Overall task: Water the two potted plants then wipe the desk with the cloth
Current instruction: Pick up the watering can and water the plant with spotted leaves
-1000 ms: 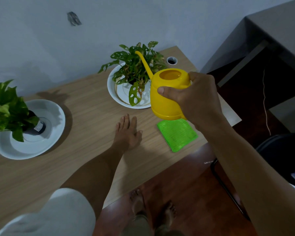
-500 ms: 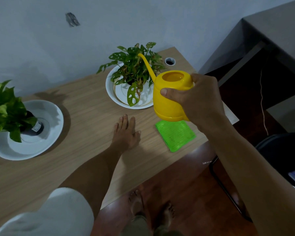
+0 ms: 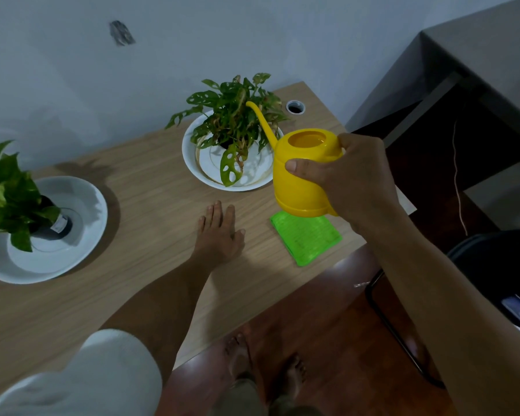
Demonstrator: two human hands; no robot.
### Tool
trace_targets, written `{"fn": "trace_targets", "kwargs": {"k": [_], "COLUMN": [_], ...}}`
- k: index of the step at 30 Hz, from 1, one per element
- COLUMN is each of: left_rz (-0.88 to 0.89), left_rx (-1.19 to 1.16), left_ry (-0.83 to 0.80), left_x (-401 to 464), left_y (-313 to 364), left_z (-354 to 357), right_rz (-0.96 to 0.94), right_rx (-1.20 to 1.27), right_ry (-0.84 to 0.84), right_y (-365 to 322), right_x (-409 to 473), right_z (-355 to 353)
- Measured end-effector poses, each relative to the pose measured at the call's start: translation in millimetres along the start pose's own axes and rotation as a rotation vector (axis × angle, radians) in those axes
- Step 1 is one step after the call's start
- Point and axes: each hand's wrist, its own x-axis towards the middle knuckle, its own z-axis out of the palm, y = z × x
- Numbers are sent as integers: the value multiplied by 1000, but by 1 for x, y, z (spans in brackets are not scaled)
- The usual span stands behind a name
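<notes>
- Yellow plastic watering can (image 3: pixel 300 178), gripped in the closed right hand (image 3: pixel 357 181), hovers beside the holey-leaved potted plant (image 3: pixel 234 127); no water visibly pouring.
- Left hand (image 3: pixel 219 232) rests flat, empty, on the wooden desk (image 3: pixel 150 190).
- Left of that plant, the broad-leaved potted plant (image 3: pixel 6 190) waits; folded green cloth (image 3: pixel 306 238) lies untouched, so wiping remains.

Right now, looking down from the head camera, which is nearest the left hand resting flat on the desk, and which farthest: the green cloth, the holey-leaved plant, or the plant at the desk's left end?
From the left hand:
1. Green cloth, just right.
2. Holey-leaved plant, behind, by the wall.
3. Left-end plant, far left.
</notes>
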Motion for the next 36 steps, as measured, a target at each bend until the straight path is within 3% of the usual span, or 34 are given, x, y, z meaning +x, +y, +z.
{"fn": "trace_targets", "kwargs": {"k": [19, 36], "left_rz": [-6, 7], "left_rx": [-6, 4], "left_ry": [-32, -4], "left_x": [1, -1], "left_y": [0, 0], "left_z": [-3, -1], "right_rz": [-30, 49], "right_rx": [0, -16], "right_ry": [-47, 16], "right_y": [-18, -8], "right_x": [-3, 5], "right_z": [7, -1]}}
